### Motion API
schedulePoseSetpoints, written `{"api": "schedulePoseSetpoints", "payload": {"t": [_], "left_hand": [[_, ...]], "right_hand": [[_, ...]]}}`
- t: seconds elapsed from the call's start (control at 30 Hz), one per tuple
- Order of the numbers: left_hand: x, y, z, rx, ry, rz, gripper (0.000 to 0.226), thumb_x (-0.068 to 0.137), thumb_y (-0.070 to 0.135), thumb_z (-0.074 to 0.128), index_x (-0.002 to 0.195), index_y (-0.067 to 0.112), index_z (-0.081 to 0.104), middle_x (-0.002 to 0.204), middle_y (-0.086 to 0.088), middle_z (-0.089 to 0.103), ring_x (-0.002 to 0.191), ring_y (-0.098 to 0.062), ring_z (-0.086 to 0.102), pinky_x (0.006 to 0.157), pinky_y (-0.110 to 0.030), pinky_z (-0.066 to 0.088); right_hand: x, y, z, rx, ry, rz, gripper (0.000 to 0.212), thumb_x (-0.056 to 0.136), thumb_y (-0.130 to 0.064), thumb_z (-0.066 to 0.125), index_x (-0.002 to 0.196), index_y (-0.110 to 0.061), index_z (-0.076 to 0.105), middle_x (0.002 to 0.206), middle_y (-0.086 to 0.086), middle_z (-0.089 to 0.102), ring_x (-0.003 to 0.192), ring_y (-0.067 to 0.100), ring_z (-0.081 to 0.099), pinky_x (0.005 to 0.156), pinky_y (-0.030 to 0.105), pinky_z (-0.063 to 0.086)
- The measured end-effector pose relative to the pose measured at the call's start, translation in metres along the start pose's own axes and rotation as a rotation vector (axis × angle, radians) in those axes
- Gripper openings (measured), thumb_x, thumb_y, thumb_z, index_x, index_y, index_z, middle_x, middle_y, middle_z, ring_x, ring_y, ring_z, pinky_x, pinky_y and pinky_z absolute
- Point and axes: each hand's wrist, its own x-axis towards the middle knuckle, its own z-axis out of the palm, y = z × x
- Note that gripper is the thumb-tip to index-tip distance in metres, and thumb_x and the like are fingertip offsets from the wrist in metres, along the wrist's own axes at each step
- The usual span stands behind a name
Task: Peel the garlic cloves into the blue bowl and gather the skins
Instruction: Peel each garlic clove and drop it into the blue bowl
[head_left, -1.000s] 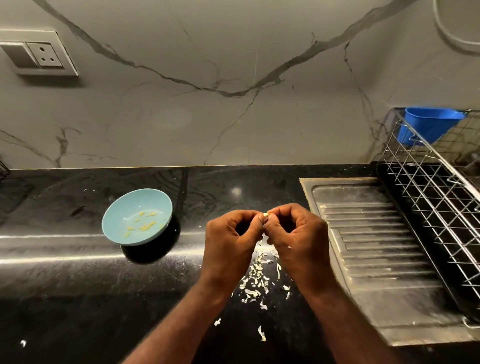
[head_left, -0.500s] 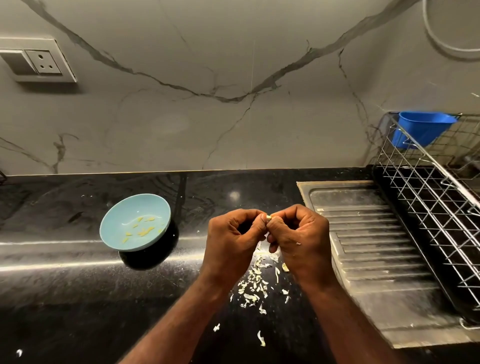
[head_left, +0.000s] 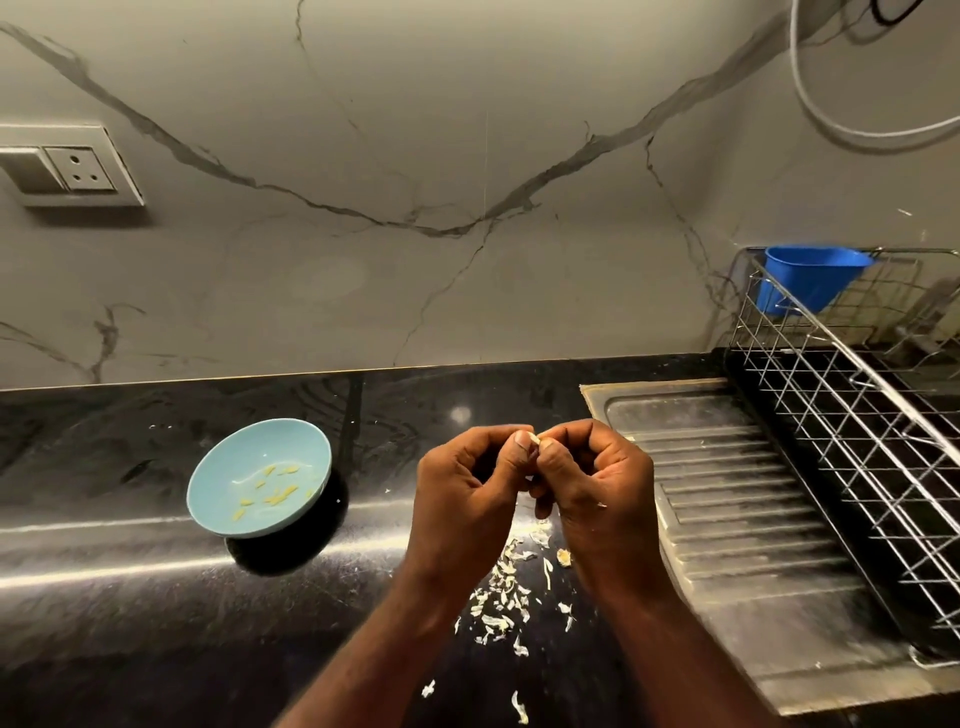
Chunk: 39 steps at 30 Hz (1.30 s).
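My left hand (head_left: 465, 493) and my right hand (head_left: 597, 483) meet above the black counter (head_left: 104, 597), thumbs and fingertips pinched together on a small garlic clove (head_left: 536, 440), of which only a pale tip shows. The light blue bowl (head_left: 244, 525) sits to the left of my hands, holding several peeled yellowish cloves (head_left: 272, 491). A scatter of white garlic skins (head_left: 501, 597) lies on the counter directly below and between my wrists, with a few stray pieces nearer the front edge.
A steel sink drainboard (head_left: 727, 493) lies right of my hands. A wire dish rack (head_left: 857, 426) with a blue plastic tub (head_left: 810, 275) stands at the far right. A wall socket (head_left: 72, 166) and a white cable (head_left: 857, 130) are on the marble backsplash.
My hands stay pinched on the clove with only small finger shifts. The view has tilted upward slightly, so everything sits lower in frame.
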Motion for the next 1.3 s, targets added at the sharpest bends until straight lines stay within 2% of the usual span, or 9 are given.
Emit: {"api": "schedulePoseSetpoints", "payload": {"t": [0.2, 0.27, 0.37, 0.5, 0.67, 0.8, 0.97, 1.2, 1.3], "left_hand": [[-0.004, 0.014, -0.003, -0.068, 0.072, 0.105, 0.012, 0.084, 0.005, 0.071, 0.091, 0.014, 0.067, 0.079, -0.002, 0.072, 0.067, -0.010, 0.069, 0.064, -0.019, 0.055], [-0.005, 0.016, -0.002, -0.042, 0.088, 0.142, 0.014, 0.084, 0.002, 0.070, 0.087, 0.016, 0.070, 0.080, -0.001, 0.074, 0.068, -0.008, 0.070, 0.064, -0.017, 0.054], [-0.005, 0.013, -0.004, -0.011, 0.102, 0.163, 0.007, 0.085, 0.014, 0.072, 0.091, 0.018, 0.072, 0.082, -0.001, 0.075, 0.074, -0.011, 0.073, 0.066, -0.022, 0.057], [-0.004, 0.010, -0.006, 0.030, 0.060, 0.150, 0.012, 0.086, 0.018, 0.069, 0.097, 0.018, 0.073, 0.086, -0.003, 0.075, 0.079, -0.017, 0.074, 0.069, -0.027, 0.059], [-0.005, 0.010, -0.006, -0.060, 0.001, 0.063, 0.017, 0.086, 0.011, 0.067, 0.100, 0.003, 0.073, 0.087, -0.008, 0.076, 0.078, -0.020, 0.074, 0.068, -0.025, 0.058], [-0.003, 0.012, -0.008, -0.123, -0.031, -0.033, 0.015, 0.089, 0.012, 0.063, 0.097, 0.005, 0.073, 0.083, -0.009, 0.075, 0.071, -0.022, 0.072, 0.064, -0.025, 0.056], [-0.002, 0.013, -0.011, -0.300, -0.070, -0.177, 0.019, 0.091, 0.012, 0.060, 0.097, -0.002, 0.071, 0.081, -0.024, 0.068, 0.064, -0.032, 0.064, 0.060, -0.040, 0.055], [-0.001, 0.013, -0.013, -0.437, -0.085, -0.336, 0.018, 0.084, 0.018, 0.062, 0.091, 0.005, 0.073, 0.083, -0.015, 0.069, 0.074, -0.026, 0.064, 0.070, -0.041, 0.050], [0.000, 0.015, -0.014, -0.484, -0.094, -0.385, 0.018, 0.081, 0.018, 0.063, 0.090, 0.006, 0.073, 0.085, -0.012, 0.070, 0.078, -0.021, 0.065, 0.069, -0.034, 0.050]], "right_hand": [[-0.005, -0.011, 0.005, -0.009, 0.006, -0.067, 0.036, 0.079, -0.044, 0.066, 0.085, -0.008, 0.066, 0.064, 0.004, 0.068, 0.052, 0.014, 0.063, 0.049, 0.023, 0.048], [-0.006, -0.015, 0.006, -0.019, 0.007, -0.097, 0.030, 0.081, -0.039, 0.068, 0.083, -0.009, 0.066, 0.062, 0.000, 0.068, 0.051, 0.013, 0.063, 0.049, 0.020, 0.047], [-0.008, -0.020, 0.007, -0.043, 0.008, -0.116, 0.011, 0.084, -0.022, 0.068, 0.081, -0.012, 0.066, 0.060, -0.005, 0.067, 0.049, 0.009, 0.062, 0.048, 0.016, 0.046], [-0.010, -0.021, 0.007, -0.035, 0.023, -0.107, 0.011, 0.084, -0.020, 0.067, 0.081, -0.009, 0.067, 0.060, -0.004, 0.067, 0.050, 0.008, 0.063, 0.049, 0.015, 0.046], [-0.010, -0.021, 0.007, -0.014, 0.003, -0.097, 0.008, 0.084, -0.017, 0.065, 0.081, -0.010, 0.066, 0.061, -0.004, 0.067, 0.052, 0.007, 0.063, 0.050, 0.013, 0.047], [-0.007, -0.019, 0.006, 0.037, -0.012, -0.039, 0.013, 0.084, -0.020, 0.064, 0.082, -0.008, 0.066, 0.062, 0.002, 0.068, 0.050, 0.010, 0.062, 0.047, 0.019, 0.047], [-0.004, -0.013, 0.006, 0.126, -0.043, 0.043, 0.026, 0.077, -0.035, 0.067, 0.083, -0.009, 0.066, 0.065, 0.004, 0.068, 0.050, 0.013, 0.060, 0.044, 0.024, 0.046], [-0.002, -0.009, 0.003, 0.255, -0.079, 0.109, 0.024, 0.072, -0.034, 0.064, 0.077, -0.011, 0.063, 0.064, 0.003, 0.065, 0.048, 0.014, 0.056, 0.043, 0.024, 0.044], [-0.001, -0.007, 0.001, 0.313, -0.081, 0.152, 0.014, 0.074, -0.026, 0.064, 0.075, -0.012, 0.061, 0.064, 0.004, 0.063, 0.049, 0.015, 0.054, 0.043, 0.025, 0.043]]}}
